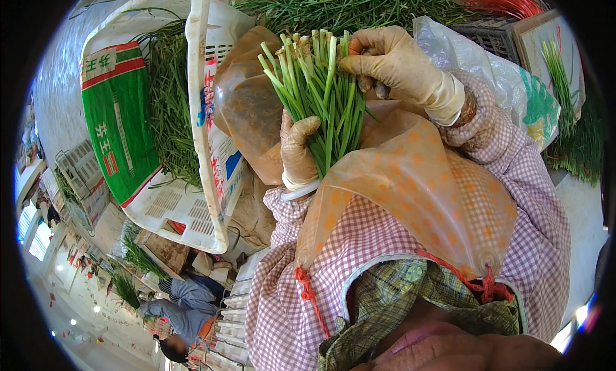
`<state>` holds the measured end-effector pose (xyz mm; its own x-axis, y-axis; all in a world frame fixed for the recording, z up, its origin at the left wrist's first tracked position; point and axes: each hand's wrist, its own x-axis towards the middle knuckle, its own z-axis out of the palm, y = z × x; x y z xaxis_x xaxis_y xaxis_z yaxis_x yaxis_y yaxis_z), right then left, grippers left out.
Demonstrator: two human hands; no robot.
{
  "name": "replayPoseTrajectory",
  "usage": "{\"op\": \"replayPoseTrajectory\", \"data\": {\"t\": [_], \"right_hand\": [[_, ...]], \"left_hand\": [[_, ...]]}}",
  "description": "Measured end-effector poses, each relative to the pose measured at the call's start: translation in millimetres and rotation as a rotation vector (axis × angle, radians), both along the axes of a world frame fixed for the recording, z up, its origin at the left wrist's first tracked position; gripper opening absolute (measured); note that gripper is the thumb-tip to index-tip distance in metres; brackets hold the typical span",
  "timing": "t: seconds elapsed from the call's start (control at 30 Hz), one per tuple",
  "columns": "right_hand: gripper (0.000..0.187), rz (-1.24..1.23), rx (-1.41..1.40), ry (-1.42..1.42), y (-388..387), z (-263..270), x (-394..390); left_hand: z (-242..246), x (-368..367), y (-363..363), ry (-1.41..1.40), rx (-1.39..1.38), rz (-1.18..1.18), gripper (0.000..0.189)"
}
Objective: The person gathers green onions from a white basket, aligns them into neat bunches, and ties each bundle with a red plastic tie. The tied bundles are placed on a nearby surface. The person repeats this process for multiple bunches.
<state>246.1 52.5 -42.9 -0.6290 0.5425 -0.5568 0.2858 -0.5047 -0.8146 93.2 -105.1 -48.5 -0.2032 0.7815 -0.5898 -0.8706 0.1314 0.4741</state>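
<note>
A bunch of green garlic chives, pale cut ends upward, stands upright before my chest. My left hand, in a thin stained glove, is wrapped around its lower part, with the thumb in front. At the upper right edge of the bunch, the gloved thumb and forefinger of my right hand close on the stems near their pale ends; its other fingers are curled below. The leaf tips are hidden behind a translucent orange-dotted apron over my lap. A white bangle circles my left wrist.
To the left stands a white plastic crate holding loose greens and a green printed sack. More greens lie ahead, beside red ties. Tied bundles are at right. Another person bends at lower left.
</note>
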Motion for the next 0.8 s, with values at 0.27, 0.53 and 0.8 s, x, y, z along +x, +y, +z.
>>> {"op": "replayPoseTrajectory", "data": {"t": [0.27, 0.53, 0.8], "right_hand": [[0.020, -0.511, 0.122, 0.518, 83, 18, 34], [0.063, 0.592, 1.440, -0.380, 44, 19, 16], [0.063, 0.546, 1.437, -0.384, 28, -4, -15]], "left_hand": [[-11, -13, -7, -0.132, -0.012, 0.064, 0.061], [-8, -8, -1, -0.119, 0.019, 0.033, 0.066], [-3, -8, 1, -0.185, 0.141, 0.067, 0.071]]}}
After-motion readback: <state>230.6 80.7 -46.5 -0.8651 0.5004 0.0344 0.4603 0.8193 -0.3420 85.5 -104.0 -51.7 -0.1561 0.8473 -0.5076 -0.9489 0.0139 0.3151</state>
